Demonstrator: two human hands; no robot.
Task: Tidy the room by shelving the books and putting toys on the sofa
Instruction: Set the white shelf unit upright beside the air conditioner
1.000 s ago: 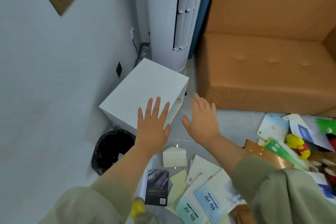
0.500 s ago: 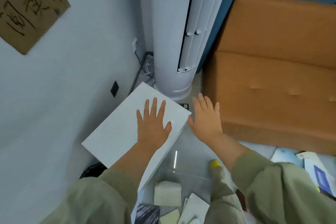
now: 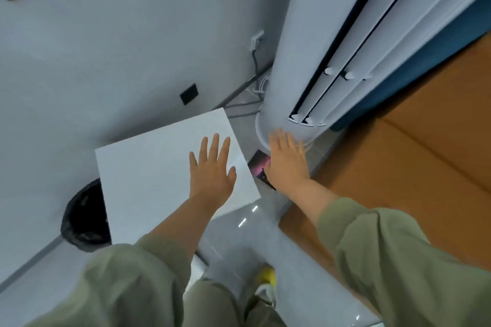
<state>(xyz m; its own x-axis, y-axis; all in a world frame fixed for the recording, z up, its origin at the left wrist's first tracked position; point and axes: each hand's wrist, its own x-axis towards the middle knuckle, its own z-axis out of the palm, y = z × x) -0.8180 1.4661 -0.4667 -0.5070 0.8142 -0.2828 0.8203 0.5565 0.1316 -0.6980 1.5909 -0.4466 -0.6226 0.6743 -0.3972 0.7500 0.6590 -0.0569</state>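
Held both hands flat, fingers spread, gripping nothing: left hand [image 3: 211, 175] over the top of the white shelf box [image 3: 148, 167], contact unclear; right hand [image 3: 288, 164] over a dark book [image 3: 258, 167]. Found the book lying on the floor [image 3: 252, 241] between box and air conditioner [image 3: 305, 48]. Noted orange sofa [image 3: 411, 162] at right, black bin [image 3: 82, 218] left of box.

Pretty even, soft indoor light, kinda cool-toned, only faint shadows. Small glare streaks on the glossy floor [image 3: 235, 237]. Wide-angle lens bends the air conditioner [image 3: 305, 48] near the edge, and the sleeves [image 3: 398, 260] at the bottom look soft and smeary.
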